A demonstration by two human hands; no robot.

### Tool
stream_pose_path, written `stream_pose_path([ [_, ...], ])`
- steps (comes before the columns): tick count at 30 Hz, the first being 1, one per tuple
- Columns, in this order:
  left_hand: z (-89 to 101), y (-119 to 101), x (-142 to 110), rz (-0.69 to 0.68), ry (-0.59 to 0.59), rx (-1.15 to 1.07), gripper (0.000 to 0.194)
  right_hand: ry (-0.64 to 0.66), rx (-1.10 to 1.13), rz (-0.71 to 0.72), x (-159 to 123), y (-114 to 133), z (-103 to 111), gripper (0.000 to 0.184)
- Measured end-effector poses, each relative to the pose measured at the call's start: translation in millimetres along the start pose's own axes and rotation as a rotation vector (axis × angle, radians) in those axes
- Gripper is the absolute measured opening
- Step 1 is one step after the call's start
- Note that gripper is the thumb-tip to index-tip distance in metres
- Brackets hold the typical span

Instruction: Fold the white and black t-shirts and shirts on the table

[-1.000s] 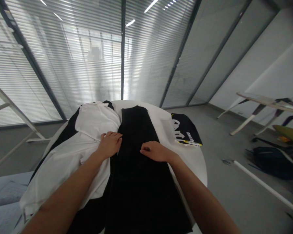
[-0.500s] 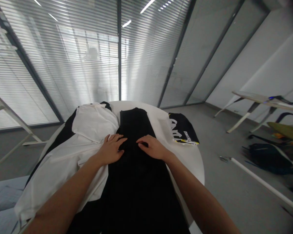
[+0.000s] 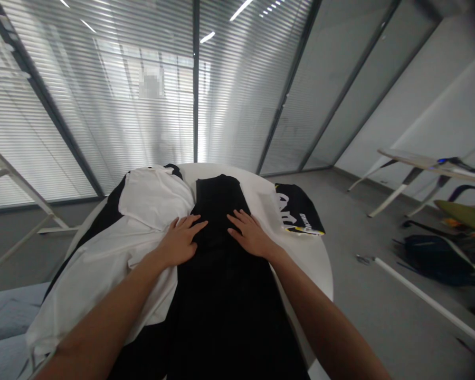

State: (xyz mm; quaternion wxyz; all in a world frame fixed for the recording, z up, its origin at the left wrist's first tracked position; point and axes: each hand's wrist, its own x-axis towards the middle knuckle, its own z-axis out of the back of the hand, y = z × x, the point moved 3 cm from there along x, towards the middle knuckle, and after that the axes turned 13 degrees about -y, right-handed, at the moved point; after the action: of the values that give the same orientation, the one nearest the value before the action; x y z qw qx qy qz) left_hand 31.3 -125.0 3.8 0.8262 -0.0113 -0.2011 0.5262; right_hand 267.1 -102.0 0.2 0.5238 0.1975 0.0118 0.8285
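A long black garment (image 3: 229, 306), its exact kind unclear, lies stretched along the white round table (image 3: 261, 184). My left hand (image 3: 181, 240) rests with fingers spread on its left edge, where it meets a crumpled white garment (image 3: 150, 198). On the garment's right edge lies my right hand (image 3: 251, 235), flat and with fingers apart. Neither hand grips anything. More black cloth shows beneath the white garment at the left. A folded black garment (image 3: 298, 208) with white lettering and a yellow trim sits at the table's right edge.
A glass wall with blinds (image 3: 142, 105) stands behind the table. To the right are a wooden-topped table (image 3: 411, 158), a white pole (image 3: 423, 295) on the floor and a dark bag (image 3: 435, 256). A white metal frame (image 3: 24, 184) stands at the left.
My right hand has opened from bent fingers to a flat spread and shifted slightly right across the black garment. My left hand has stayed nearly in place.
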Motion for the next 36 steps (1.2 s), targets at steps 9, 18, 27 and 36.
stream_pose_path([
  [9,3.4,-1,8,-0.057,-0.078,-0.108,0.037,0.037,-0.103,-0.059,-2,-5,0,0.053],
  [18,-6.7,-6,5,-0.147,-0.135,-0.139,0.035,-0.108,-0.065,-0.063,3,-4,6,0.043],
  [27,3.6,-18,2,-0.131,-0.14,-0.399,0.027,-0.092,-0.083,-0.132,8,-9,19,0.037],
  [36,-5.9,-19,5,-0.179,-0.114,-0.201,0.036,-0.059,-0.052,-0.05,3,-2,9,0.036],
])
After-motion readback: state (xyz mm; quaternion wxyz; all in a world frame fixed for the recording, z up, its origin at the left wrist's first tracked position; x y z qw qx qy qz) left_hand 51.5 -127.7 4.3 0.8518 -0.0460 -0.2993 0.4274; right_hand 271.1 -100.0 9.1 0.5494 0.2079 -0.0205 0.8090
